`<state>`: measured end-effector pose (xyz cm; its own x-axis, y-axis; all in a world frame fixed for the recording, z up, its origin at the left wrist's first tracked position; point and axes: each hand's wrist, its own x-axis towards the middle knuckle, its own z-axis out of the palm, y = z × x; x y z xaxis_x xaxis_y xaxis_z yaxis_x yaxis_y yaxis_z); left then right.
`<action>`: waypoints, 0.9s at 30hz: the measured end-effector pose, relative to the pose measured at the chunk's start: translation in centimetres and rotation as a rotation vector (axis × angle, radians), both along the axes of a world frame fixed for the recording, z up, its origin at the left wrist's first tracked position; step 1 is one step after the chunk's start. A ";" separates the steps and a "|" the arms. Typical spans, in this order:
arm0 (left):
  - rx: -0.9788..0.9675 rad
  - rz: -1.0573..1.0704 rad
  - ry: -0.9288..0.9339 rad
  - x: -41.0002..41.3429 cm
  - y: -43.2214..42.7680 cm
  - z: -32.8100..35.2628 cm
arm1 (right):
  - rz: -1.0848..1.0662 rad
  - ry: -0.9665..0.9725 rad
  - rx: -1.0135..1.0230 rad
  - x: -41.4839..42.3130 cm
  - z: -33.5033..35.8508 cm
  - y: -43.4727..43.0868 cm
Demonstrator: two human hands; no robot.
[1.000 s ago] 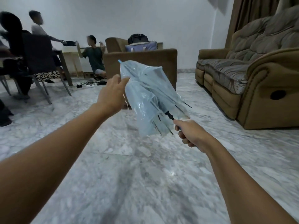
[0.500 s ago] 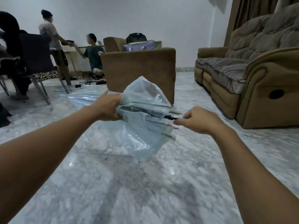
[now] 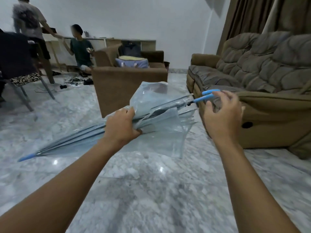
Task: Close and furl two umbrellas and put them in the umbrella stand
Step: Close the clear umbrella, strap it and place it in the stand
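A clear, pale-blue umbrella (image 3: 158,118) is collapsed and lies nearly level in front of me, its blue tip (image 3: 25,158) pointing down-left and its blue hooked handle (image 3: 207,95) up-right. My left hand (image 3: 122,126) grips the bunched canopy around the middle; loose folds of plastic hang and stick out to the right of it. My right hand (image 3: 222,115) is at the handle with its fingers spread and loosely curved, the fingertips at the hook without a firm hold. No second umbrella and no umbrella stand are in view.
A brown armchair (image 3: 129,84) with bags on it stands just beyond the umbrella. A large brown sofa (image 3: 252,91) fills the right side. Two people, a table and chairs (image 3: 25,78) are at the back left, with cables on the marble floor (image 3: 151,190).
The umbrella swung from upright to nearly level, tip now down-left. My left hand went from touching the canopy to gripping it. My right hand loosened from its grip on the handle.
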<state>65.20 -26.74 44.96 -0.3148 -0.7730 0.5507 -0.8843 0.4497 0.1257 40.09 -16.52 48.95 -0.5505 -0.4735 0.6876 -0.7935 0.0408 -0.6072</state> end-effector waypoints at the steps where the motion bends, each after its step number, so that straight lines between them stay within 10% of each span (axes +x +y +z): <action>1: 0.017 0.000 0.016 -0.5 0.6 2.7 | 0.000 -0.056 -0.062 1.0 2.6 1.0; 16: 0.408 -0.187 0.248 -3.6 17.3 31.6 | 0.365 -1.145 0.085 11.5 28.2 12.8; 27: 0.612 -0.748 0.505 0.0 21.8 34.0 | 0.227 -0.954 -0.060 12.0 31.6 17.3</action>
<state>65.16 -4.98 78.95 -0.6648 -0.6672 0.3359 -0.1964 0.5900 0.7832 52.08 0.75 80.52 -0.7874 -0.6158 0.0280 0.0456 -0.1035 -0.9936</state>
